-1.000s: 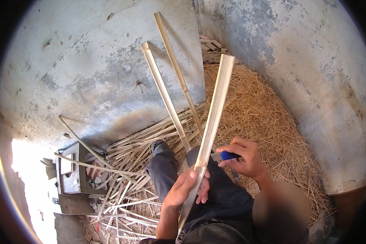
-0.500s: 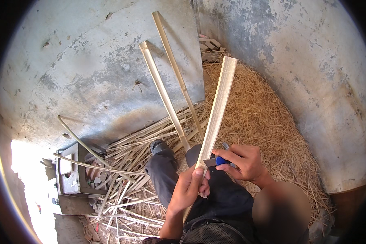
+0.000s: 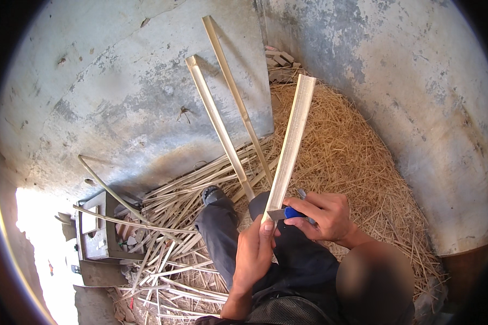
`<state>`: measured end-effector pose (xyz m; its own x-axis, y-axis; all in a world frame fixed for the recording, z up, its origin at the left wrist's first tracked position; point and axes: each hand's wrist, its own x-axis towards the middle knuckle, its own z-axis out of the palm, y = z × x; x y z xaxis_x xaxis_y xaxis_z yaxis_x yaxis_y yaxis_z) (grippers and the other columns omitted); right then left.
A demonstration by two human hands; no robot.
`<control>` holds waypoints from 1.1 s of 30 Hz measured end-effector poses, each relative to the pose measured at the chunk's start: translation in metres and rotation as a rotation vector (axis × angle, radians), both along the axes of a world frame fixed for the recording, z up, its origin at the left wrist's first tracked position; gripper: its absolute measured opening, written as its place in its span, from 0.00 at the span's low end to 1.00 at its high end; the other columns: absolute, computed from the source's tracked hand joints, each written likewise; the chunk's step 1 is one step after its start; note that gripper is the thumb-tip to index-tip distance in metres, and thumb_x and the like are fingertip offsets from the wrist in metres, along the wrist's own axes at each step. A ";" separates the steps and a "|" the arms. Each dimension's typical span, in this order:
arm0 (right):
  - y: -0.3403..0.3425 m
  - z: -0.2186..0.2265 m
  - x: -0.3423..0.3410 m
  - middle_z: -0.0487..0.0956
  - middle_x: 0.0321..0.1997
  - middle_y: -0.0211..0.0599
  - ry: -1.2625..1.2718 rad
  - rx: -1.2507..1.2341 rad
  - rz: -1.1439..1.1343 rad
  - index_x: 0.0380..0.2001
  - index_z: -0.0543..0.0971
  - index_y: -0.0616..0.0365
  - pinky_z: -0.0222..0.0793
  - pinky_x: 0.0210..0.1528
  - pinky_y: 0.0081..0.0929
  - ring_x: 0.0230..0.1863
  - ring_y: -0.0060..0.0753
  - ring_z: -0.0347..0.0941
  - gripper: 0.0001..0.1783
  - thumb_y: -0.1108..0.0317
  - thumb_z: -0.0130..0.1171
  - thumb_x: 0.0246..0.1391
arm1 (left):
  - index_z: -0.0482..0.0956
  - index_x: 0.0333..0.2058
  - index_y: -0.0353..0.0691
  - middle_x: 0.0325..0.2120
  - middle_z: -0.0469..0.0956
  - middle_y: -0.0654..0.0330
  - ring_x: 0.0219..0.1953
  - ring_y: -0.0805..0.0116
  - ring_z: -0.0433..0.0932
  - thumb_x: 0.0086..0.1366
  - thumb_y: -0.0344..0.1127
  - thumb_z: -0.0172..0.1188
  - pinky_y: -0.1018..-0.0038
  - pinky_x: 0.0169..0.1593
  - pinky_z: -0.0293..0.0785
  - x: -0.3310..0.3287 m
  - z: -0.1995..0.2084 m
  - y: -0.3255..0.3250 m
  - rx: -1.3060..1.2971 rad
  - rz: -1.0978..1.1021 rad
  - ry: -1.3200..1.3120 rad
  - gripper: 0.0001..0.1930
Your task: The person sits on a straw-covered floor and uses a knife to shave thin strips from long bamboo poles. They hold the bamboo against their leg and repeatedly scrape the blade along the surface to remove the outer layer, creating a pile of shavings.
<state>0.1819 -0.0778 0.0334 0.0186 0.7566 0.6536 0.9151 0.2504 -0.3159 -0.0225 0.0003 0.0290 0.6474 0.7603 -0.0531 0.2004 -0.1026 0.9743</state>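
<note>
A long pale split-bamboo strip (image 3: pixel 294 141) rises upright over my legs, its far end pointing away. My left hand (image 3: pixel 255 246) is closed around its lower part, the thumb laid along it. My right hand (image 3: pixel 325 216) grips a knife (image 3: pixel 291 213) with a blue handle. The knife's broad grey blade lies across the strip just above my left thumb and touches it. Part of the handle is hidden in my right fingers. Beyond my knees, two more split-bamboo strips (image 3: pixel 218 122) stand against the grey wall.
Many thin bamboo slivers (image 3: pixel 173 281) litter the floor on the left, around a grey metal box (image 3: pixel 95 230). A heap of straw-like shavings (image 3: pixel 341 141) spreads to the right, along the curved wall (image 3: pixel 406 70). Bricks (image 3: pixel 281 58) are stacked in the far corner.
The knife blade has shifted slightly left and now lies further across the strip. My left hand has moved a little, its wrist swinging to the right.
</note>
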 end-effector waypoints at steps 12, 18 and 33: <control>0.003 -0.009 0.001 0.71 0.19 0.24 -0.030 0.061 -0.024 0.50 0.90 0.49 0.63 0.19 0.29 0.16 0.26 0.68 0.23 0.48 0.75 0.57 | 0.79 0.39 0.32 0.21 0.77 0.57 0.23 0.64 0.77 0.87 0.45 0.44 0.65 0.31 0.73 -0.002 -0.002 0.000 0.026 0.000 0.065 0.23; 0.004 -0.010 0.004 0.71 0.19 0.23 -0.062 0.045 -0.045 0.50 0.90 0.47 0.64 0.20 0.28 0.16 0.25 0.68 0.23 0.48 0.76 0.56 | 0.79 0.40 0.32 0.22 0.77 0.56 0.24 0.63 0.78 0.86 0.47 0.43 0.64 0.32 0.74 -0.006 -0.006 -0.002 0.006 0.010 0.100 0.24; 0.016 -0.013 0.008 0.70 0.19 0.21 -0.125 0.075 -0.056 0.48 0.90 0.44 0.63 0.20 0.27 0.17 0.24 0.68 0.21 0.47 0.76 0.56 | 0.79 0.42 0.31 0.23 0.77 0.55 0.24 0.63 0.77 0.86 0.47 0.44 0.64 0.33 0.74 -0.017 -0.014 0.002 -0.001 0.014 0.143 0.24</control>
<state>0.1898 -0.0620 0.0208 -0.0257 0.7059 0.7079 0.9593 0.2166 -0.1812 -0.0399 0.0028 0.0153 0.6227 0.7689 -0.1449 0.3391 -0.0983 0.9356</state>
